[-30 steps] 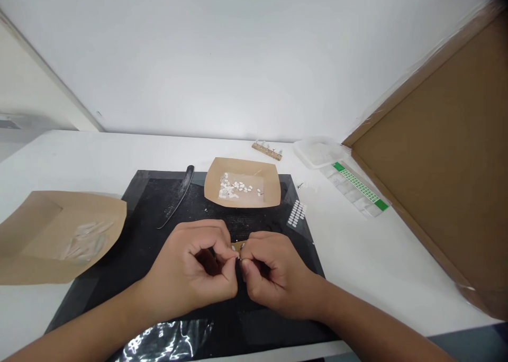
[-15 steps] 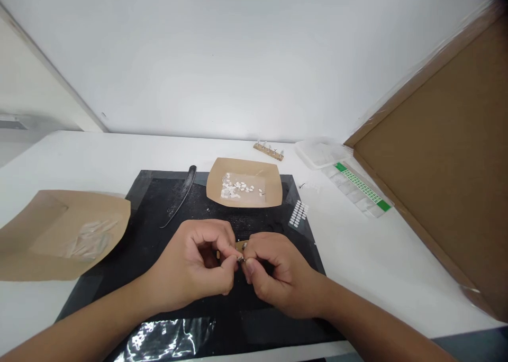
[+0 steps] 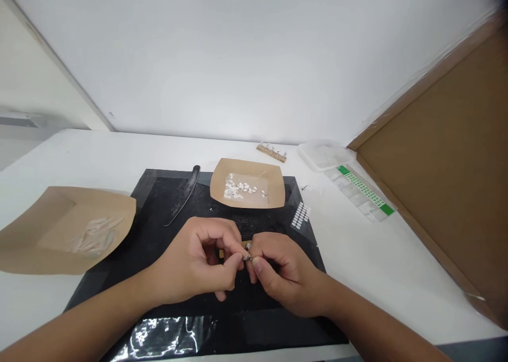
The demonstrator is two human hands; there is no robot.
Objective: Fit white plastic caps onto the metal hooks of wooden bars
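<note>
Over a black mat, my left hand and my right hand meet at the fingertips. Thumb and index finger of the left are pinched on a small silvery piece. The right thumb and index finger pinch the other end of that piece, which is too small to identify exactly. Just behind the fingertips, partly hidden by both hands, lies a brown strip with a small shiny part on it.
Beyond the hands stands a brown paper tray with small white ovals. Left is a larger paper tray holding clear pieces. A curved black file, a sheet of white ovals, a pegged strip and a plastic container lie around.
The view has shifted slightly. Both hands stay together, and the small silvery piece now shows a little more between the fingertips, tilted.
</note>
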